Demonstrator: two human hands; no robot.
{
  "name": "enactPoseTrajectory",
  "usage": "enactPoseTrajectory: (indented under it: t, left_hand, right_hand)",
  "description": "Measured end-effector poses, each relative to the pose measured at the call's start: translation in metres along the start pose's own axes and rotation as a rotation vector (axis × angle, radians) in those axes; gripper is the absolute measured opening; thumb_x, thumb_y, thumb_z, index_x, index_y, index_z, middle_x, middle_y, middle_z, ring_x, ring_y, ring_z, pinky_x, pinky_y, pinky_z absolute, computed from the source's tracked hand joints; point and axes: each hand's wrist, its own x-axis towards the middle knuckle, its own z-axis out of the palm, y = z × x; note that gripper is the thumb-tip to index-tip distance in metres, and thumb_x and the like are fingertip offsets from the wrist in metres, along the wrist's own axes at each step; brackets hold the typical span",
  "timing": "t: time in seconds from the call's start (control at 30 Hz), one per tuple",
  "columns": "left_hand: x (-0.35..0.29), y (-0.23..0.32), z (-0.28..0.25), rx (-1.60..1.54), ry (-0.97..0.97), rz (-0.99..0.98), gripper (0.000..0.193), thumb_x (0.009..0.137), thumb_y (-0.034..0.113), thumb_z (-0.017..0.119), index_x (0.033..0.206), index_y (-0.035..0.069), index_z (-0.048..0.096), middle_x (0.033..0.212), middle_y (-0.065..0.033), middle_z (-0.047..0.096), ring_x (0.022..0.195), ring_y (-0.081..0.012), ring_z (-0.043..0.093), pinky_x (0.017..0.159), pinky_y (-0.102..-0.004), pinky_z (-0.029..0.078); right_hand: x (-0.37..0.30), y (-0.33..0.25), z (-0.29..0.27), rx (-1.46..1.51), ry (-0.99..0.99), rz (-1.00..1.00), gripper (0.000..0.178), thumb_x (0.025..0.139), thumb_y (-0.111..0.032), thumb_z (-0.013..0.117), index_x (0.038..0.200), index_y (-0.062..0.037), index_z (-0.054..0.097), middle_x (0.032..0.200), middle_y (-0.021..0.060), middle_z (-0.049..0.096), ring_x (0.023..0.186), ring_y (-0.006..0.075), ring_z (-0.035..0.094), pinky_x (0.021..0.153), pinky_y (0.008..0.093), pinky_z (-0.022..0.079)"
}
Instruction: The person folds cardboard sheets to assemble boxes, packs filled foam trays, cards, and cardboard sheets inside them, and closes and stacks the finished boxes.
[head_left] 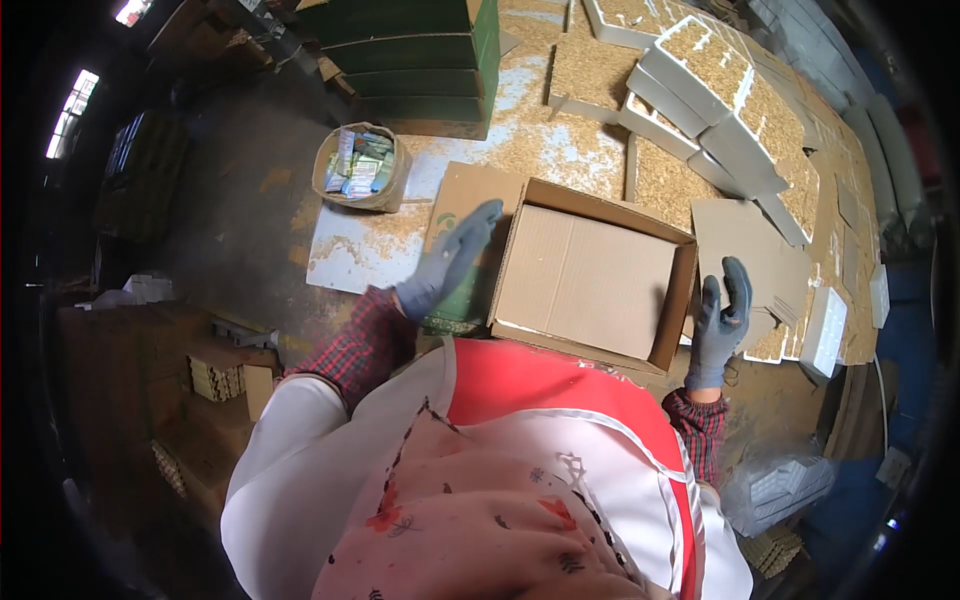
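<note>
Grey-gloved left hand [447, 262] and right hand [719, 322] are both spread open and empty on my feed, flanking the open cardboard box [590, 275]. Box sits on the worktop [560, 140], its left flap under my left hand. Farther off: white trays [715, 95] and a small sack [360, 166].

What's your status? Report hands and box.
Left hand open, raised beside the box flap. Right hand open at the cardboard box right wall. Box open, empty. Nothing blocking.

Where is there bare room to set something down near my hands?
Inside the open brown cardboard box, between the grey-gloved left hand and right hand. The flat cardboard sheet beyond is bare. Crowded: white trays of tan pieces.
</note>
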Motion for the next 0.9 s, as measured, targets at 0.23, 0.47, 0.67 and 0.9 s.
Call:
enactPoseTrajectory:
  t: [0.23, 0.47, 0.67, 0.9]
  left_hand:
    - [0.01, -0.056, 0.075, 0.486, 0.208, -0.125, 0.095, 0.071, 0.048, 0.073, 0.14, 0.002, 0.026, 0.134, -0.0219, 0.039, 0.125, -0.0337, 0.039, 0.104, -0.0392, 0.032]
    - [0.059, 0.024, 0.023, -0.138, 0.087, 0.051, 0.086, 0.074, 0.041, 0.074, 0.138, 0.003, 0.031, 0.135, -0.009, 0.042, 0.122, -0.0192, 0.043, 0.104, -0.0315, 0.032]
    - [0.119, 0.182, -0.148, 0.232, 0.752, 0.787, 0.059, 0.088, 0.025, 0.061, 0.135, 0.004, 0.034, 0.114, -0.0062, 0.043, 0.107, -0.0141, 0.043, 0.092, -0.026, 0.038]
    - [0.194, 0.078, -0.284, 0.062, 0.51, 0.374, 0.037, 0.091, 0.008, 0.053, 0.124, -0.001, 0.039, 0.091, -0.0167, 0.064, 0.067, -0.019, 0.062, 0.056, -0.0253, 0.051]
  right_hand:
    - [-0.059, 0.036, 0.056, 0.218, -0.52, 0.659, 0.059, 0.084, -0.027, 0.066, 0.126, 0.0066, 0.042, 0.104, 0.0111, 0.06, 0.094, 0.0183, 0.053, 0.084, 0.0301, 0.044]
    - [0.025, -0.032, 0.033, 0.874, -0.42, 0.634, 0.045, 0.088, -0.024, 0.059, 0.125, -0.0039, 0.047, 0.108, 0.0034, 0.057, 0.096, 0.0135, 0.055, 0.084, 0.0283, 0.046]
    - [0.178, -0.064, 0.088, 1.186, -0.136, 0.189, 0.039, 0.093, -0.029, 0.054, 0.12, -0.0017, 0.054, 0.115, 0.0056, 0.058, 0.104, 0.0138, 0.055, 0.093, 0.029, 0.044]
    - [0.272, -0.137, 0.246, 0.977, -0.517, 0.035, 0.058, 0.093, -0.034, 0.052, 0.139, -0.0056, 0.032, 0.111, 0.0064, 0.056, 0.099, 0.0192, 0.054, 0.084, 0.0322, 0.044]
